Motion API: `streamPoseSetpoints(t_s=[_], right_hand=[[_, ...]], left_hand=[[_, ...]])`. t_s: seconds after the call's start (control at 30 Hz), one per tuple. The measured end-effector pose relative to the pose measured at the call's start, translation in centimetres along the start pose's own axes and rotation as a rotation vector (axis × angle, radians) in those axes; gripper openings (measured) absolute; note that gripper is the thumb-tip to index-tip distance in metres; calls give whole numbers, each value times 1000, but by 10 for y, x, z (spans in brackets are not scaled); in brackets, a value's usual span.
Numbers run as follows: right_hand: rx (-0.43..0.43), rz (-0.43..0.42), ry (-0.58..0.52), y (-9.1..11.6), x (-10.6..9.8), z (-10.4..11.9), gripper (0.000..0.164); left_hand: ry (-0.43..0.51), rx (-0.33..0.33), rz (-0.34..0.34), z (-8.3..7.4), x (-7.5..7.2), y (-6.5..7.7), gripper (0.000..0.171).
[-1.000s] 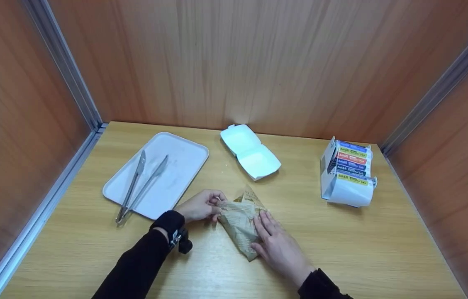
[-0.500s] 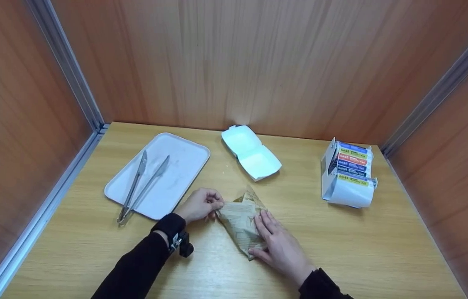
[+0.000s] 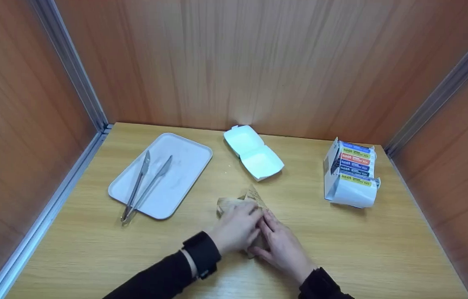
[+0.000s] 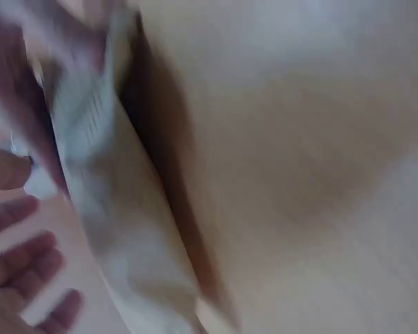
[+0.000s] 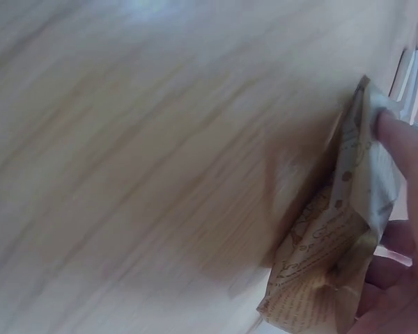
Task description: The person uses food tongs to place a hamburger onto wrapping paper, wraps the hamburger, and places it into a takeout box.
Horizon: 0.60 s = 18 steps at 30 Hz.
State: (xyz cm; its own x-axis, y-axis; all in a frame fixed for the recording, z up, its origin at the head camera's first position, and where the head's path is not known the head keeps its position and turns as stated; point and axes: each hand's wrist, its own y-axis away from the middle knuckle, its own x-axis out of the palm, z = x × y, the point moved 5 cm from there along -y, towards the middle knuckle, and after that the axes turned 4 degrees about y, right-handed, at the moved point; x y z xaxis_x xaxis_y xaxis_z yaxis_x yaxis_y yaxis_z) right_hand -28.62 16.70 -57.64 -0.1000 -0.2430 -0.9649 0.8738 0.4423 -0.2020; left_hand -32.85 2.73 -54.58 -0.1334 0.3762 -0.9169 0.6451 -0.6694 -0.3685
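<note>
A packet of brown paper (image 3: 227, 202) printed with newspaper-like text lies on the table, its pointed top sticking up between the hands in the head view. My left hand (image 3: 236, 228) is over the middle of it, fingers bent toward the right hand. Blurred in the left wrist view, the left fingers (image 4: 31, 271) look loosely spread beside the folded paper (image 4: 118, 202). Along the packet's right side rests my right hand (image 3: 281, 245), its fingers and thumb pressing the paper. In the right wrist view, the right thumb (image 5: 400, 139) lies on a fold of the paper (image 5: 327, 257).
Metal tongs (image 3: 135, 191) lie on a white tray (image 3: 186, 166) at the left. An opened pale hinged carton (image 3: 261, 161) sits behind the packet. A white holder (image 3: 352, 194) with several coloured labels stands at the right. Wooden walls (image 3: 279, 66) enclose the table.
The left hand let go of the packet's left corner and moved right, across its top, to beside the right hand. The right hand stayed in place.
</note>
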Motion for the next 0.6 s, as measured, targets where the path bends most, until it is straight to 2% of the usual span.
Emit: streamPoseSetpoints(t_s=[0.1, 0.2, 0.4, 0.47, 0.6], right_hand=[[37, 9, -79, 1, -2, -6, 84], [104, 14, -160, 2, -4, -12, 79], [258, 40, -271, 11, -6, -26, 68], [270, 60, -306, 13, -4, -27, 66], [224, 72, -332, 14, -2, -20, 65]], left_hand=[[-40, -22, 64, -12, 11, 0, 51], [-60, -39, 77, -13, 16, 2, 57], [-60, 4, 73, -9, 15, 1, 49], [-68, 10, 77, -6, 15, 2, 50], [-43, 14, 95, 0, 14, 2, 55]])
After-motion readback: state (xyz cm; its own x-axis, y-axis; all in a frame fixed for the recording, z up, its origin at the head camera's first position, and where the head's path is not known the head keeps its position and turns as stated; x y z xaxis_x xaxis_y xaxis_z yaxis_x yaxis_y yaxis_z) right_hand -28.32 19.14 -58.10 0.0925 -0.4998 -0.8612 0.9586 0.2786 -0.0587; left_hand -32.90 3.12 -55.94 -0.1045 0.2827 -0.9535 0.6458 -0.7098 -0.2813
